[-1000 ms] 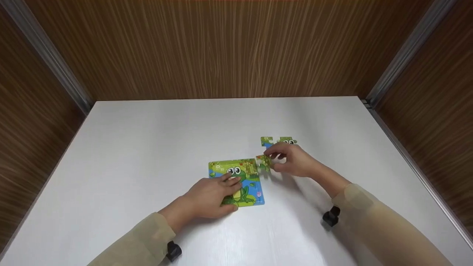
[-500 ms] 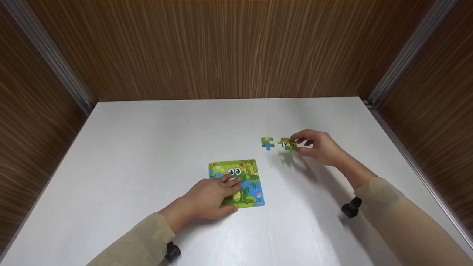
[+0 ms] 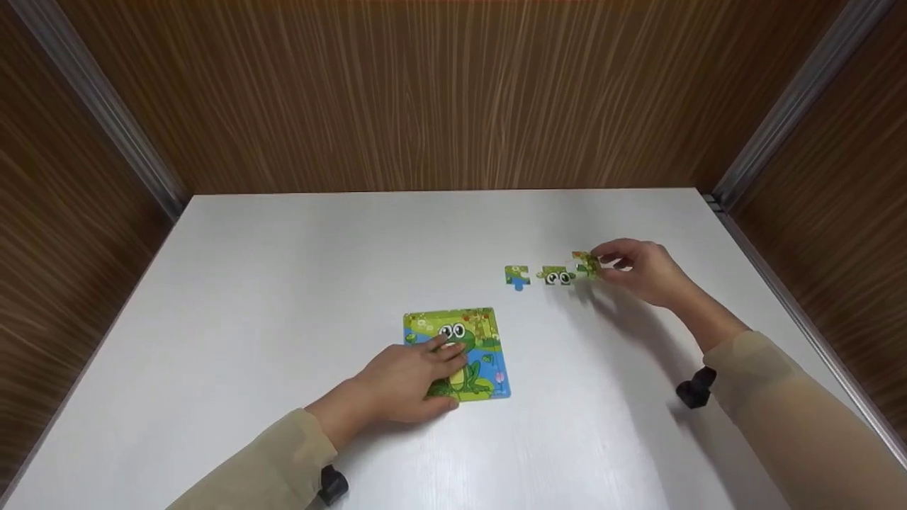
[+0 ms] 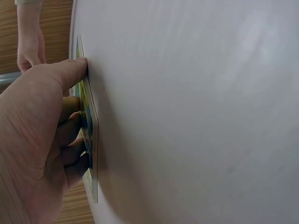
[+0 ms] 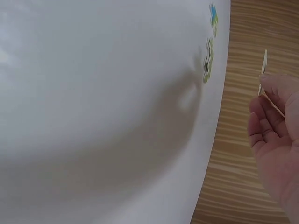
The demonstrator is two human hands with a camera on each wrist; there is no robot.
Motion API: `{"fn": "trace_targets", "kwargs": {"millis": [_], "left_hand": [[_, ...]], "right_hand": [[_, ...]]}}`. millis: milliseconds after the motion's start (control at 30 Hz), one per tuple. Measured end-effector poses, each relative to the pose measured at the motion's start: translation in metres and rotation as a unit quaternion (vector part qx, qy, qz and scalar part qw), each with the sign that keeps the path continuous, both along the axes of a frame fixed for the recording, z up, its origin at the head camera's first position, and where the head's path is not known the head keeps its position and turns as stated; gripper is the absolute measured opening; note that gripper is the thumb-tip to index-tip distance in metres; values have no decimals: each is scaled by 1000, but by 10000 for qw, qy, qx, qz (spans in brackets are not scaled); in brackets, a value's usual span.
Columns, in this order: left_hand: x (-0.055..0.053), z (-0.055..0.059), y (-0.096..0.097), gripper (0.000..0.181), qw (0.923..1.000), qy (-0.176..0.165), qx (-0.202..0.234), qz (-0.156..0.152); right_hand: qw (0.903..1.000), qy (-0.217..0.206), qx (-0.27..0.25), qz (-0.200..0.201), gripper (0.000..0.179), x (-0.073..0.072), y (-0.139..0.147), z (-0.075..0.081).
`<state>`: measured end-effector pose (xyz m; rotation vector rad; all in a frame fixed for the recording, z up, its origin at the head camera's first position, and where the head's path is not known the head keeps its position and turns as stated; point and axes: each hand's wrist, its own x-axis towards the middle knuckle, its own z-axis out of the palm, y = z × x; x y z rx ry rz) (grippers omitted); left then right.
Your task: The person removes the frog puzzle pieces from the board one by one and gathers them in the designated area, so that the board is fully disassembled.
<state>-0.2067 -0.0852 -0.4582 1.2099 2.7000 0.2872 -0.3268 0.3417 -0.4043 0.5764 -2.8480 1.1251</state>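
A square frog jigsaw puzzle (image 3: 484, 368) lies on the table under my left hand (image 3: 407, 379). That hand rests on the puzzle's left part and covers some of the frog. In the left wrist view its thumb (image 4: 74, 72) touches the puzzle's edge and its fingertips press on the picture. My right hand (image 3: 648, 269) pinches a green puzzle piece (image 3: 584, 264) between thumb and fingers. In the right wrist view this piece (image 5: 264, 65) is seen edge-on, lifted off the table. Just left of it lies a piece with the frog's eyes (image 3: 557, 276).
Farther left lies a green and blue puzzle piece (image 3: 517, 276) with a gap before the eyes piece. The white table (image 3: 319, 262) is enclosed by wood-grain panels (image 3: 439, 99) at the back and both sides.
My right hand has carried the pinched piece from beside the puzzle, rightward and away, past the eyes piece, which is now uncovered. The left hand has stayed on the puzzle.
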Motion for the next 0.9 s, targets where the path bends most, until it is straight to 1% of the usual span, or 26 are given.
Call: {"fn": "trace_targets", "kwargs": {"millis": [200, 400, 667, 900], "left_hand": [[0, 1, 0, 67, 10000, -30, -25, -24], [0, 0, 0, 66, 10000, 25, 11, -56], [-1, -1, 0, 66, 10000, 50, 26, -12], [0, 0, 0, 66, 10000, 56, -46, -7]], "right_hand": [[9996, -100, 211, -187, 29, -5, 12, -8], [9977, -268, 471, -413, 29, -8, 20, -14], [9945, -542, 652, -617, 30, -10, 24, -22], [9926, -728, 700, -672, 33, -12, 25, -28]]}}
